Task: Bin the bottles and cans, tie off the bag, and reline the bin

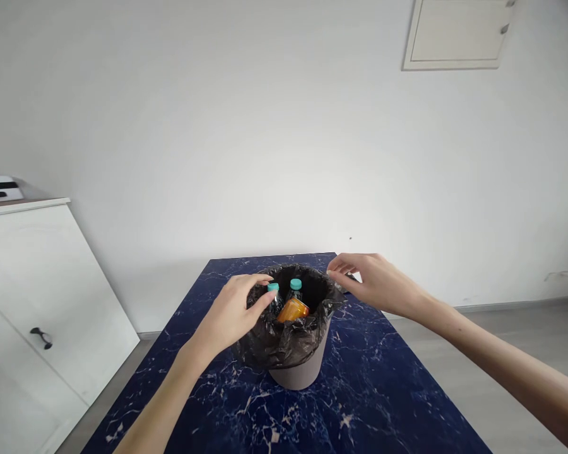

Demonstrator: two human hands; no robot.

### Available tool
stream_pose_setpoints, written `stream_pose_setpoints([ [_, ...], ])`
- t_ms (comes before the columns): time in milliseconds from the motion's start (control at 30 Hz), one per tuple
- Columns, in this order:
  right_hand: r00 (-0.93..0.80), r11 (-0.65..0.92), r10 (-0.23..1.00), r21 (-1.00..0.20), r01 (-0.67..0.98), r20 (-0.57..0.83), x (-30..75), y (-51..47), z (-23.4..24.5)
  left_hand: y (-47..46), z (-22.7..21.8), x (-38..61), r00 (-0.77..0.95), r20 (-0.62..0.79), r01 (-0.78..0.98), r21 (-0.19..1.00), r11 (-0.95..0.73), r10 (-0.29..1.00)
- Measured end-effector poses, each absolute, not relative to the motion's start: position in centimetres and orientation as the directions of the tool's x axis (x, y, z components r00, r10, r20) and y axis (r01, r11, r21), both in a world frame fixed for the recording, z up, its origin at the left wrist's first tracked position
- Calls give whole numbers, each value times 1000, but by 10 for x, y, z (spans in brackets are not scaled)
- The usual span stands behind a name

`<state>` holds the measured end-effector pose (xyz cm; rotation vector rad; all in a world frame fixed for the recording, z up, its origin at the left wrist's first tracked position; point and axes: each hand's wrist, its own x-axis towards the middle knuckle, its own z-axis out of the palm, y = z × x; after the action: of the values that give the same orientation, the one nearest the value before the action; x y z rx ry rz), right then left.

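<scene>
A small grey-beige trash bin stands on a dark blue marbled table. A black garbage bag lines it, folded loosely over the rim. Inside are two bottles with teal caps, a left bottle and a right bottle, and an orange can. My left hand is over the left rim, thumb and fingers apart, close to the left bottle's cap. At the right rim, my right hand has thumb and fingertips together at the bag's edge; the exact contact is partly hidden.
The blue marbled table reaches back to a white wall. On the left stands a white cabinet with a black handle, a device on top. A panel door is set high in the wall. Grey floor shows at right.
</scene>
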<state>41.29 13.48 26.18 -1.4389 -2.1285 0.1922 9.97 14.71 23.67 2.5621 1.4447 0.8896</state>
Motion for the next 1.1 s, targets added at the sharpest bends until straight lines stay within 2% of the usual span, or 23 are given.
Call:
stream_pose_setpoints([
  [100, -206, 368, 908, -458, 809, 365, 429, 139, 262, 152, 231, 89, 297, 466, 786, 377, -490, 834],
  [233, -181, 316, 939, -528, 788, 293, 444, 147, 253, 159, 219, 72, 172, 378, 796, 491, -355, 909],
  [400, -171, 194, 980, -678, 709, 102, 444, 152, 239, 159, 206, 48, 20, 245, 773, 611, -171, 969],
  [533, -175, 22, 979, -788, 616, -109, 432, 151, 237, 149, 208, 41, 33, 28, 678, 733, -43, 999],
  [633, -145, -47, 977, -827, 560, -154, 419, 151, 239, 140, 210, 46, 92, -66, 587, 810, -1, 994],
  [767, -147, 17, 985, -784, 621, -95, 404, 157, 241, 134, 212, 54, 121, -31, 478, 878, -31, 992],
  [933, -200, 178, 980, -546, 819, 20, 397, 169, 241, 134, 222, 57, 100, 24, 400, 915, -62, 995],
  [1100, -231, 234, 970, -563, 793, 78, 398, 178, 243, 138, 239, 59, 0, 112, 285, 952, -107, 994],
])
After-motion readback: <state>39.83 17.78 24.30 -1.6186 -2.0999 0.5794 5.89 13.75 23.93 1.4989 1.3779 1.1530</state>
